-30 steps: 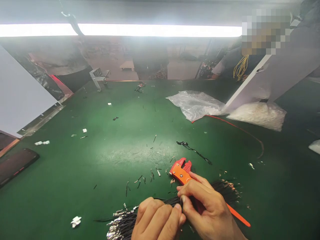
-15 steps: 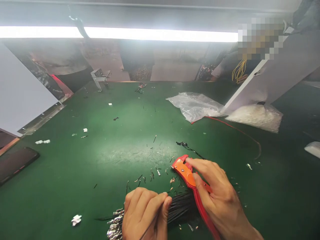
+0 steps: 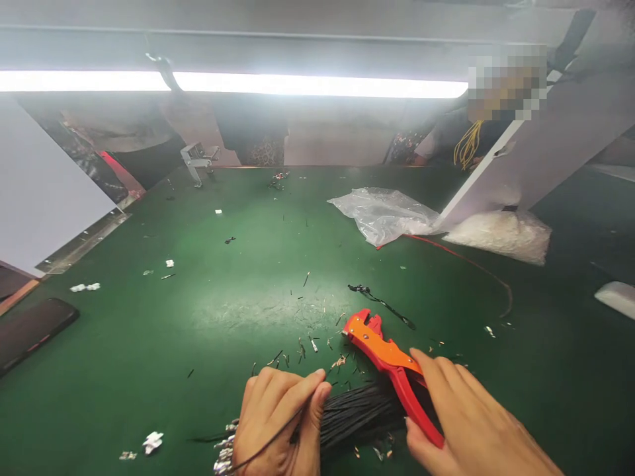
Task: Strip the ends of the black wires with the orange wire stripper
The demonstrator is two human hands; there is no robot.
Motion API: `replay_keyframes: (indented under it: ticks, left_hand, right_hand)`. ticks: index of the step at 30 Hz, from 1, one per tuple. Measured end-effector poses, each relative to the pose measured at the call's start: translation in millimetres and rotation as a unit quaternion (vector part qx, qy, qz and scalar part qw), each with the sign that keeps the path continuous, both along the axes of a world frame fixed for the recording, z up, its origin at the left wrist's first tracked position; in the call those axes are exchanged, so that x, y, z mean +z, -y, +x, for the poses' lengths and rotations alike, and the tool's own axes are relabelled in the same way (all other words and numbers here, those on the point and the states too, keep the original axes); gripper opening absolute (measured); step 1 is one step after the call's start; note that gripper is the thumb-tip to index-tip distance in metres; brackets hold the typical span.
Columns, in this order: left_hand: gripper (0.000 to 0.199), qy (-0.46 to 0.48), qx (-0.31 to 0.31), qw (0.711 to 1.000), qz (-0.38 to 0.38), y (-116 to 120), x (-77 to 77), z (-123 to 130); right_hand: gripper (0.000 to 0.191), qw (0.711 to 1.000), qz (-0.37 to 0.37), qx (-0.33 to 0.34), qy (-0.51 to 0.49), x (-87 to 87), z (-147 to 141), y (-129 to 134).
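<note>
I have a single black wire (image 3: 270, 439) pinched in my left hand (image 3: 278, 423); thin and limp, best held near its end. Beside it lies the wire bundle (image 3: 357, 413). My right hand (image 3: 466, 423) grips the orange stripper (image 3: 391, 363).

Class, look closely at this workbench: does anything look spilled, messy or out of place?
Yes. Short wire offcuts lie scattered over the green mat beside the stripper, white scraps sit near the front-left, and a red wire trails loose from the plastic bag.
</note>
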State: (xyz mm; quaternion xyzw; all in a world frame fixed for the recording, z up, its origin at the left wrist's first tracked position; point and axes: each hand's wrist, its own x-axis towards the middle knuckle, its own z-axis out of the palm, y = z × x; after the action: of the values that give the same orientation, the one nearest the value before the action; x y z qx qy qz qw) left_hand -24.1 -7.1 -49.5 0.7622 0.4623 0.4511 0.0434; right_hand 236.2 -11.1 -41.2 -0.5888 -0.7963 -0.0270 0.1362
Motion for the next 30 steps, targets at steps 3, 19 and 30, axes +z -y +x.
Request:
replay_keyframes:
  ticks: [3,19,30]
  left_hand:
    - [0.025,0.004,-0.004,1.000,0.006,-0.3,0.5,-1.4]
    - [0.011,0.027,0.096,0.991,0.092,6.4,-1.0,19.5]
    - [0.015,0.021,0.105,0.992,0.073,6.1,2.6,22.0]
  right_hand:
    - [0.051,0.927,-0.277,-0.037,-0.249,12.5,3.1,-16.2]
    - [0.062,0.536,-0.432,0.042,-0.725,11.3,-59.1,-6.3]
    - [0.053,0.445,-0.445,0.125,-0.767,10.0,-61.3,-2.3]
